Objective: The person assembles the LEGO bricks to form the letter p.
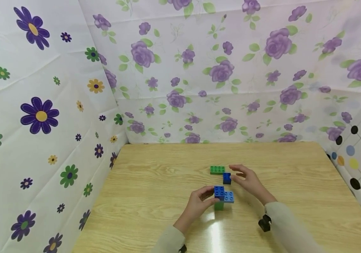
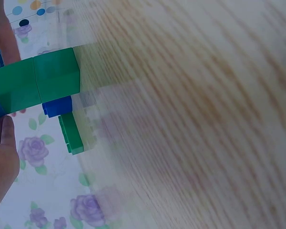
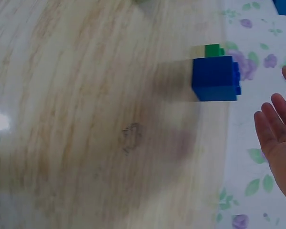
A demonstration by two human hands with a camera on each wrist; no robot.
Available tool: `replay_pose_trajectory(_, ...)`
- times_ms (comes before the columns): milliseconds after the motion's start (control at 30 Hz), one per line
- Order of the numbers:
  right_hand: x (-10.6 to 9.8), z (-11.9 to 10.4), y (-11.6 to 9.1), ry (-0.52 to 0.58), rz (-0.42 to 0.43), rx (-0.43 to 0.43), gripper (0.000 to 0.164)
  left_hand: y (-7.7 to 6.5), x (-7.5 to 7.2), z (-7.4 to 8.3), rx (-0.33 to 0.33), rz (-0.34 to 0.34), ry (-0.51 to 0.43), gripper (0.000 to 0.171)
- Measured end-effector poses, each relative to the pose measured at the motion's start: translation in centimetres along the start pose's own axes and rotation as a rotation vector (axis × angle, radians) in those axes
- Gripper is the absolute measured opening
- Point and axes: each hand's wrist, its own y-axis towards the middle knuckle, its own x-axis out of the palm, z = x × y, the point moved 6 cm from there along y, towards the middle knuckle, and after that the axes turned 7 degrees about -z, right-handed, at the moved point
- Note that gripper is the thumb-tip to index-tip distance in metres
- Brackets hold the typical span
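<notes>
Item: your left hand [image 1: 196, 206], thumb and fingers pinching a stack [image 1: 219, 193] of blocks, green at the base, light and dark blue above. Item: your right hand [image 1: 249, 181], the nearer one, fingers loosely parted, holding nothing. Item: loose blue block [image 1: 227, 180], on the table [image 1: 148, 196] just left of those fingers; square-topped, studded, no long axis. Beyond: oblong green block [image 1: 217, 172], lying crosswise.

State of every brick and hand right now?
Brick stack: assembled, upright.
Light blue brick: joined into the stack, jutting right, studs bare.
Separate blue block: studs up, apart from the stack.
Flat green brick: lying studs up.
Left hand: gripping the stack.
Right hand: holding nothing.
</notes>
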Motion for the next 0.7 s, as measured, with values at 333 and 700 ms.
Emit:
replay_pose_trajectory(333, 1.6, 2.6, 0.5, 0.045, -0.052, 0.102, 0.048, 0.0, 0.1, -0.1, -0.027, 0.000, -0.022, 0.040)
replay_pose_trajectory(700, 2.2, 3.5, 0.9, 0.053, -0.049, 0.147, 0.044, 0.0, 0.0, -0.2, -0.032, 0.004, -0.031, 0.040)
